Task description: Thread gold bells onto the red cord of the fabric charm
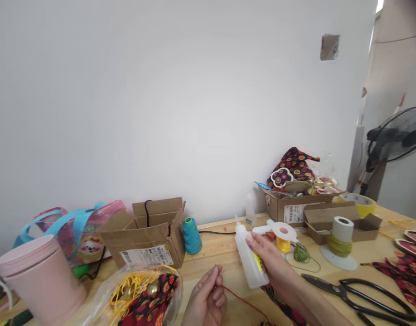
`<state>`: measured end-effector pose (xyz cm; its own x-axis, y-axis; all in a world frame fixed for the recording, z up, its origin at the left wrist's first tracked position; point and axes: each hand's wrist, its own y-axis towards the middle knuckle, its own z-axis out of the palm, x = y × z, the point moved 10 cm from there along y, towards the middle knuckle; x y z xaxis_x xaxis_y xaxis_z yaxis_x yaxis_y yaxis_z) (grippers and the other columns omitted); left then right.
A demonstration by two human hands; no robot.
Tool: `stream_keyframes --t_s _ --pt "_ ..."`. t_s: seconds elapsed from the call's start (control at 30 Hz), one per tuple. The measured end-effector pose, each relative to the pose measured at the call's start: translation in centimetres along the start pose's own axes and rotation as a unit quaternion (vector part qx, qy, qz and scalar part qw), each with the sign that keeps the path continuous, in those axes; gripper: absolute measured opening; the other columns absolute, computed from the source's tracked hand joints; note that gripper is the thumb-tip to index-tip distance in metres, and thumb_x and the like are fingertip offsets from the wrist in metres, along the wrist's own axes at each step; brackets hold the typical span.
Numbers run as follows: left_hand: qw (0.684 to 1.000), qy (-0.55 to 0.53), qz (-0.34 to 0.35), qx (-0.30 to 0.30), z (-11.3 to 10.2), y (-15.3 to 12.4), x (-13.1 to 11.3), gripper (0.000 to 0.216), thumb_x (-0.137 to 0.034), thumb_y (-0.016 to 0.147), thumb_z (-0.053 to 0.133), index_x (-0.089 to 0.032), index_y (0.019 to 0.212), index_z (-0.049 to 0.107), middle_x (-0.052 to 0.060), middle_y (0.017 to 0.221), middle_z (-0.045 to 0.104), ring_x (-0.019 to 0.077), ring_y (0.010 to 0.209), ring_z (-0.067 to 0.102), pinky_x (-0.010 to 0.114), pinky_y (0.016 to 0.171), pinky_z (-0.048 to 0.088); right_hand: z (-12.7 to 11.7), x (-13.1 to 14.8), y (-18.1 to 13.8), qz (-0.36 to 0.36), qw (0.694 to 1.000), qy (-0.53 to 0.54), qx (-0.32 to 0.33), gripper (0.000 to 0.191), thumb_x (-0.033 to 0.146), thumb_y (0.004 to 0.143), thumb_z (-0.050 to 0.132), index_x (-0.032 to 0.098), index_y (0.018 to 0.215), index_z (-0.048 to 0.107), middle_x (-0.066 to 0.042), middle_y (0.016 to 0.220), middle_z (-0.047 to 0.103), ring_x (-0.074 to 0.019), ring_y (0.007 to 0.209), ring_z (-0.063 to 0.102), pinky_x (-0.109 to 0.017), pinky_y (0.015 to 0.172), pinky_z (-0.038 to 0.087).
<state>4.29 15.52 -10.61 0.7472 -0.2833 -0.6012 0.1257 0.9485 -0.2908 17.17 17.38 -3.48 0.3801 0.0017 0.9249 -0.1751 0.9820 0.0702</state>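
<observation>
- Right hand (274, 265): closed round a glue bottle (249, 260), fingers wrapped over its body. The bottle is held clear of the table (215, 253).
- Bottle long axis: steeply tilted, with the nozzle up and away to the left and the base toward the person.
- Left hand (206, 301): thumb and forefinger are pinched narrow on a red thread (242, 301); the other fingers are curled in.
- Key relation: the pinched thread end lies just left of and below the bottle's base, near it but apart. From the pinch the thread runs down and to the right, under the right forearm.
- The left hand is at the thread; the right hand is the nearer one to the spools.
- Counts, outward from the hands:
  - glue bottles: two, one held and a second bottle (250, 210) upright by the wall
  - red threads: one
  - spools: three noted, a yellow spool (284, 239), a green spool (340, 240) and a teal cone (191, 235)
  - scissors (360, 294): one pair, lying right of the forearm
</observation>
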Motion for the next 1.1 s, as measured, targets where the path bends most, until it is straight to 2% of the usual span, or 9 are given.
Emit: stream_keyframes --t_s 0.1,0.17,0.23,0.33,0.4,0.5,0.73,0.9,1.1 --pt "1.0 0.003 -0.001 -0.02 -0.2 0.0 0.0 0.015 -0.002 0.072 0.051 -0.006 0.066 0.064 -0.003 0.047 0.049 -0.0002 0.031 0.034 0.011 0.032 0.027 1.1 -3.0 -0.7 0.163 0.968 0.182 0.051 0.034 0.043 0.077 0.046 0.012 0.084 0.057 -0.006 0.076 0.059 -0.0096 0.055 0.053 -0.017 0.045 0.04" --pt "1.0 0.005 -0.003 -0.03 -0.3 -0.1 0.0 0.019 -0.004 0.076 0.047 -0.006 0.068 0.063 -0.003 0.048 0.048 0.0 0.032 0.034 0.012 0.032 0.027 1.5 -3.3 -1.4 0.2 0.951 0.227 0.068 0.03 0.038 0.076 0.047 0.011 0.081 0.058 -0.006 0.076 0.058 -0.01 0.058 0.054 -0.018 0.049 0.041" --pt "0.999 0.008 -0.01 -0.038 -0.5 -0.2 0.1 0.021 -0.005 0.077 0.045 -0.006 0.068 0.063 -0.003 0.048 0.047 0.0003 0.032 0.034 0.012 0.032 0.027 1.4 -2.8 -1.7 0.185 0.963 0.182 0.077 0.021 0.026 0.07 0.052 0.015 0.086 0.057 -0.004 0.076 0.058 -0.0122 0.064 0.054 -0.02 0.054 0.043" --pt "0.999 0.012 -0.019 -0.039 -0.7 -0.2 0.3 0.021 -0.008 0.078 0.044 -0.007 0.068 0.062 -0.003 0.048 0.046 0.0006 0.032 0.033 0.013 0.032 0.026 0.5 -0.7 -1.2 0.089 0.994 0.02 0.059 0.047 0.009 0.055 0.057 0.021 0.099 0.052 0.0 0.082 0.057 -0.0152 0.074 0.054 -0.02 0.054 0.042" --pt "0.999 0.015 -0.022 -0.037 -0.8 -0.1 0.4 0.018 -0.009 0.077 0.046 -0.008 0.068 0.062 -0.004 0.047 0.046 0.0008 0.032 0.033 0.013 0.032 0.025 -0.4 1.0 -0.7 0.013 0.998 -0.062 0.021 0.059 0.007 0.05 0.061 0.021 0.106 0.046 0.001 0.083 0.058 -0.0153 0.073 0.053 -0.02 0.053 0.041" --pt "0.999 0.024 -0.018 -0.028 -0.8 0.0 0.3 0.012 -0.007 0.073 0.051 -0.007 0.068 0.062 -0.004 0.048 0.047 0.0007 0.033 0.033 0.012 0.032 0.025 -2.1 2.6 -0.2 -0.045 0.99 -0.126 -0.045 0.051 0.014 0.054 0.065 0.02 0.099 0.042 0.004 0.07 0.058 -0.011 0.055 0.051 -0.019 0.047 0.038" --pt "0.999 0.053 -0.009 -0.01 -0.4 0.0 0.1 0.005 -0.006 0.062 0.064 -0.008 0.066 0.063 -0.003 0.048 0.049 0.0 0.035 0.033 0.012 0.032 0.026 -2.2 0.1 -0.6 0.071 0.996 0.049 -0.013 0.021 0.021 0.065 0.052 0.017 0.087 0.051 -0.002 0.074 0.056 -0.0135 0.06 0.055 -0.02 0.044 0.041" --pt "0.998 0.056 -0.01 0.002 -0.3 0.0 0.1 0.007 -0.008 0.059 0.067 -0.008 0.066 0.063 -0.004 0.047 0.048 0.0003 0.035 0.034 0.012 0.033 0.026 -0.7 1.1 -0.6 0.022 0.992 -0.12 0.026 0.047 0.005 0.047 0.062 0.018 0.092 0.056 0.001 0.08 0.061 -0.015 0.07 0.055 -0.019 0.053 0.042" --pt "0.999 0.047 -0.016 0.01 -0.5 0.1 0.3 0.009 -0.009 0.06 0.067 -0.007 0.068 0.063 -0.004 0.047 0.049 0.0002 0.035 0.034 0.012 0.033 0.026 -2.2 1.9 -0.2 -0.002 0.989 -0.14 -0.042 0.028 0.026 0.065 0.054 0.019 0.09 0.045 0.0 0.078 0.056 -0.0098 0.045 0.053 -0.016 0.032 0.033"
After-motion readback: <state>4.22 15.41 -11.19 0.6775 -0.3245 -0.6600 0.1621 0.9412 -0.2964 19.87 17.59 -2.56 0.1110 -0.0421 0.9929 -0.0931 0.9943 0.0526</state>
